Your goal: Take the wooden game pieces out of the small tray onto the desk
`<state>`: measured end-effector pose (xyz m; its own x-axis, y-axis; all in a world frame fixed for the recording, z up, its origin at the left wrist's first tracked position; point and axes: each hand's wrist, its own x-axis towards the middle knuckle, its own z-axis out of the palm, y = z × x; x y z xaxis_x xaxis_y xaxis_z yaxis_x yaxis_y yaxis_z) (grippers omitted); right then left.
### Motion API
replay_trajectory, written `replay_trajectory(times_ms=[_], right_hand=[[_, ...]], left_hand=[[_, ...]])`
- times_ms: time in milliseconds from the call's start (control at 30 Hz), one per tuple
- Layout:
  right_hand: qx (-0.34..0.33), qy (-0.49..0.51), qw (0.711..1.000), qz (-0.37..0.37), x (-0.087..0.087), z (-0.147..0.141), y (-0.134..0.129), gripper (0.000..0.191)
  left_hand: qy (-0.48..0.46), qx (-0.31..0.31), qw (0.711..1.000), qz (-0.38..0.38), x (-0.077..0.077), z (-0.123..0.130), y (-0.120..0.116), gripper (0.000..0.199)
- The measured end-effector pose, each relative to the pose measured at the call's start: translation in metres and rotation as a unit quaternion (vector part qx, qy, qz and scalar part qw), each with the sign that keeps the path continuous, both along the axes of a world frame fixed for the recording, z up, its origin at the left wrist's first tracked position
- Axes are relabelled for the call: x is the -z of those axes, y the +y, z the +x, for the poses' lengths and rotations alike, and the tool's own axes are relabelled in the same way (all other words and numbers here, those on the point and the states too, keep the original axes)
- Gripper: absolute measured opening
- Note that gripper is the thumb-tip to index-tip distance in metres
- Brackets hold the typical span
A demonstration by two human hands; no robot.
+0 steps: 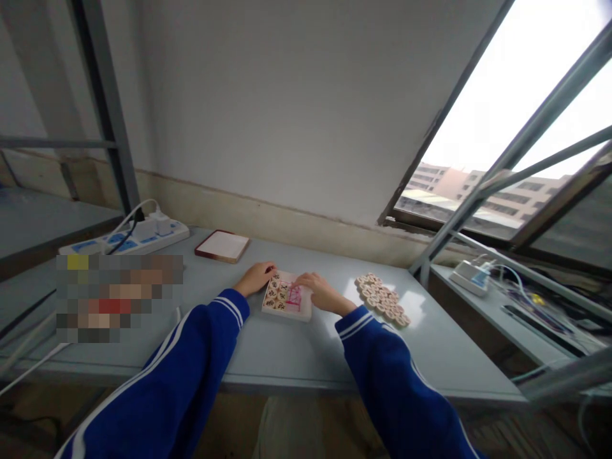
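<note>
A shallow white box (287,313) lies on the desk in front of me. Rows of round Chinese chess pieces (273,293) with dark characters fill its left part, and pink-red markings show on the bare floor of its right part. My left hand (259,278) rests at the box's far left corner, its fingers curled round the edge. Over the box's far right side is my right hand (321,291), fingers bent together and pointing down into it; whatever its fingertips hold is too small to make out. Loose Chinese chess pieces (380,298) lie in a cluster to the right.
A dark-red-rimmed lid (222,246) lies flat near the wall. At the left, a white power strip (157,234) with plugs and cables sits behind a blurred-out patch. Metal bed-frame posts (430,255) and a window (478,185) stand at the right.
</note>
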<state>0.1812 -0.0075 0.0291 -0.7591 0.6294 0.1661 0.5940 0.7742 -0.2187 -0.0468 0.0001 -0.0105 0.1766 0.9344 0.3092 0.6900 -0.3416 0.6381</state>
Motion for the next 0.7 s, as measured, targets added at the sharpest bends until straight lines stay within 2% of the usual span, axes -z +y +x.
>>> replay_trajectory(times_ms=[67, 167, 267, 400, 500, 600, 700], right_hand=[[0.026, -0.008, 1.0, -0.016, -0.002, -0.013, 0.003, 0.057], [0.071, 0.014, 0.997, -0.022, -0.002, -0.022, 0.007, 0.047], [0.047, 0.03, 0.998, -0.022, 0.005, -0.029, 0.008, 0.033], [0.038, 0.04, 0.998, -0.011, 0.016, -0.034, 0.009, 0.029], [0.04, 0.037, 0.998, -0.014, 0.021, -0.034, 0.01, 0.031], [0.034, 0.049, 0.998, 0.024, 0.021, -0.028, 0.013, 0.03], [0.07, 0.094, 0.991, 0.06, 0.017, -0.011, 0.02, 0.028]], left_hand=[[0.002, 0.0, 1.0, -0.004, -0.001, 0.0, -0.001, 0.028], [0.009, -0.001, 1.0, -0.006, -0.003, 0.001, -0.002, 0.027], [0.017, 0.005, 1.0, 0.003, -0.002, 0.001, -0.002, 0.026], [0.021, 0.009, 1.0, 0.006, -0.002, 0.001, -0.001, 0.027], [0.024, 0.008, 1.0, -0.004, -0.003, 0.001, 0.0, 0.026], [0.02, 0.012, 1.0, -0.009, -0.002, 0.001, 0.0, 0.026], [0.01, 0.016, 1.0, -0.013, -0.001, 0.001, 0.0, 0.027]])
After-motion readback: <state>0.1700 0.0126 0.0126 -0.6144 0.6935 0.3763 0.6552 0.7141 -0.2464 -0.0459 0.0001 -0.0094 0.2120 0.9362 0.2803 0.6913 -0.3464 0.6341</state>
